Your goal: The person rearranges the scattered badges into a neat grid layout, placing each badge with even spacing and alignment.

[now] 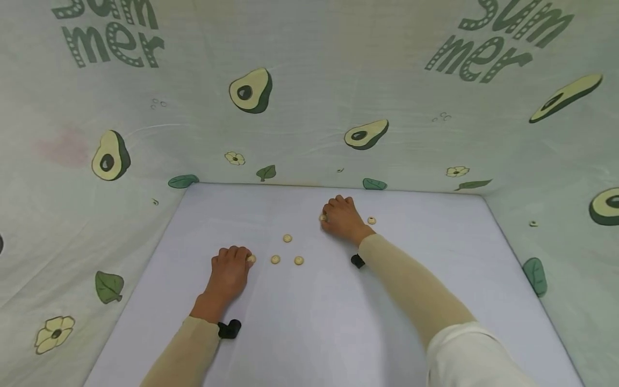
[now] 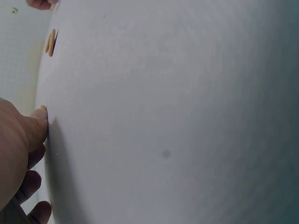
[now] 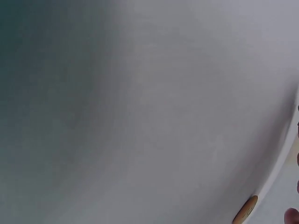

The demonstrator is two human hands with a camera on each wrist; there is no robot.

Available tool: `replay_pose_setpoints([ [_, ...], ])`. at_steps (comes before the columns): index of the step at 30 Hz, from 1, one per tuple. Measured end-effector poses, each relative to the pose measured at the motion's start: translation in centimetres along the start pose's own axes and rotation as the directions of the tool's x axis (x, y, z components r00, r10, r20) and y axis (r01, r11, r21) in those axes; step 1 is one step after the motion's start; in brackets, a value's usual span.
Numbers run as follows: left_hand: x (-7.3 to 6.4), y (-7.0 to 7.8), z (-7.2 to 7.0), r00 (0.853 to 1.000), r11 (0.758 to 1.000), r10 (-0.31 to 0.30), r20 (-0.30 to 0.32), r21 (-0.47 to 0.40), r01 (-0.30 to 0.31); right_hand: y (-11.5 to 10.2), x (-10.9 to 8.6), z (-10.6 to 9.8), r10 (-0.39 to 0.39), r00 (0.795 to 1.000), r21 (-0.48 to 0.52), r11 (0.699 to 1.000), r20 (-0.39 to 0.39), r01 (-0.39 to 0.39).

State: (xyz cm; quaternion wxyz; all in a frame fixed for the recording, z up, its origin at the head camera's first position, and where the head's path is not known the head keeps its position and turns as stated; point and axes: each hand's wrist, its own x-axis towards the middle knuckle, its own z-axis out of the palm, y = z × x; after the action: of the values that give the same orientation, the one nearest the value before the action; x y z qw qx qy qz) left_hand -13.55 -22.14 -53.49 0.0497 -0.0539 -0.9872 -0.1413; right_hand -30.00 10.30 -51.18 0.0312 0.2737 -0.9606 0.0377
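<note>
Grip lightly, left hand [image 1: 230, 271] pinching one button [image 1: 251, 258] at the trio [image 1: 287, 238]'s nine o'clock, right hand [image 1: 343, 219] another button [image 1: 322, 217] at two.

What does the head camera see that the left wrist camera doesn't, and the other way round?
Only the head view shows the printed avocados, the "summer" letters and the right sleeve.

Only the left wrist view shows the left hand close up from its palm side, plus a faint dark spot.

Both show the white tabletop, some round tan pieces, the left hand and at least part of the right hand.
</note>
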Motion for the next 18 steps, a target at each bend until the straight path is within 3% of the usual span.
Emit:
replay_pose_setpoints([
  [18,-0.02,0.08,-0.16,1.000,1.000,-0.006,0.002,-0.012,0.006,0.15,-0.36,0.47,-0.020,0.999,0.039,0.999,-0.033,0.021],
])
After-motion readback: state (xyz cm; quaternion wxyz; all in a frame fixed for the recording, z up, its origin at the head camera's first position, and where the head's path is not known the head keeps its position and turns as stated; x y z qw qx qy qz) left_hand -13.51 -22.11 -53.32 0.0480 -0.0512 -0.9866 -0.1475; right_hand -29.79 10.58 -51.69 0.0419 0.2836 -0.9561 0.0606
